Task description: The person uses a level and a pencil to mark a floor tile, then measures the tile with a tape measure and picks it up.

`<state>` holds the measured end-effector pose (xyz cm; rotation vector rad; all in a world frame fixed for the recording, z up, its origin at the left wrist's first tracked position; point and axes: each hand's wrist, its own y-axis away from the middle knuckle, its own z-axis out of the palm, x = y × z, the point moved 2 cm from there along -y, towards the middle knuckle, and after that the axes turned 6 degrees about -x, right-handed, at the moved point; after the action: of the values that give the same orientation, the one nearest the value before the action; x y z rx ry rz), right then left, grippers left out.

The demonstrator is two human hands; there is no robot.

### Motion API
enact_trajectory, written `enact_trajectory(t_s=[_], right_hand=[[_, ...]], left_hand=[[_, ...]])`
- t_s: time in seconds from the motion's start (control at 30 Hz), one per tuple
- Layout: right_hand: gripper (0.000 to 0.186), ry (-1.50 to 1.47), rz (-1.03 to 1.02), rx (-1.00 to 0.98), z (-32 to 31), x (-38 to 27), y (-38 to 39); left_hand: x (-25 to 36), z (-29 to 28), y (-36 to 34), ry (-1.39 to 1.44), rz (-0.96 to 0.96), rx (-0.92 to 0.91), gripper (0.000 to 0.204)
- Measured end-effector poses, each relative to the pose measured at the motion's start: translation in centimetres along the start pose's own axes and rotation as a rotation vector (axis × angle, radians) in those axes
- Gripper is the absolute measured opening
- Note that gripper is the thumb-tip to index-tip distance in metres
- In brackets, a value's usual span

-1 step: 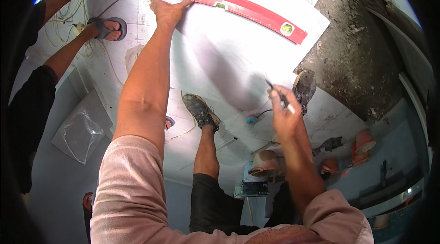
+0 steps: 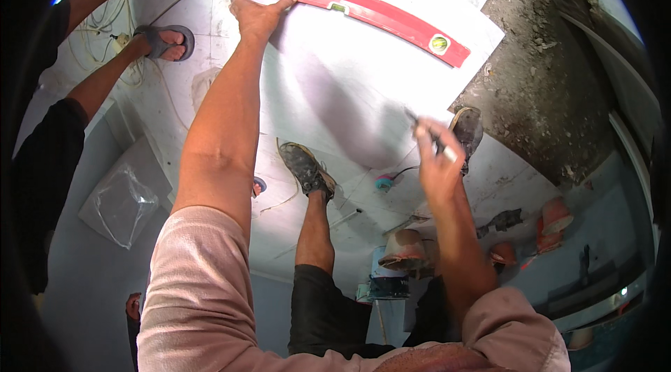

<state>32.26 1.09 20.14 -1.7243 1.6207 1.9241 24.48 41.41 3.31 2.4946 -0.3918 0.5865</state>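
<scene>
A long red spirit level (image 2: 384,15) lies across a large pale tile (image 2: 335,64) at the far side. Spread wide, my left hand (image 2: 255,19) touches the level's near edge close to its left end, thumb apart from the fingers. My right hand (image 2: 439,155) is closed round a slim pen (image 2: 448,154) with a dark tip and a whitish rear part. Blur softens that hand and the pen's tip, which points up and left near the tile's near right corner. The hand's shadow falls on the tile.
Bare rubble ground (image 2: 538,85) borders the tile on the right. My shoes (image 2: 305,168) stand nearer than the tile. Another person's sandalled foot (image 2: 171,45) and coiled cable (image 2: 105,19) are at left. Buckets (image 2: 403,249) stand near right. Wrapped plastic (image 2: 126,208) lies at left.
My right hand, with the pen, has shifted slightly to the right. My left hand and the spirit level look almost unchanged.
</scene>
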Motion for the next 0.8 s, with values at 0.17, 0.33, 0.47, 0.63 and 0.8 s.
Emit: enact_trajectory(t_s=[0.17,0.33,0.47,0.63,0.8], right_hand=[[0.020,-0.157,-0.328,0.031,3.6,-4.7,-18.2],[0.018,-0.125,-0.288,-0.234,9.3,-5.7,-26.8],[0.021,0.007,-0.223,-0.294,10.4,-3.3,-29.4],[0.022,0.189,-0.237,-0.275,11.2,-3.3,-29.0],[0.021,0.258,-0.253,-0.249,11.3,-3.4,-28.8]], left_hand=[[1.4,1.0,-0.2,0.026,-0.006,-0.017,0.149],[0.3,0.0,-0.4,-0.002,0.013,0.014,0.150],[0.5,0.6,-0.3,0.000,-0.010,0.006,0.151],[0.0,0.3,-0.3,-0.106,-0.030,0.003,0.152],[0.1,0.7,-0.1,-0.101,-0.060,0.023,0.151]])
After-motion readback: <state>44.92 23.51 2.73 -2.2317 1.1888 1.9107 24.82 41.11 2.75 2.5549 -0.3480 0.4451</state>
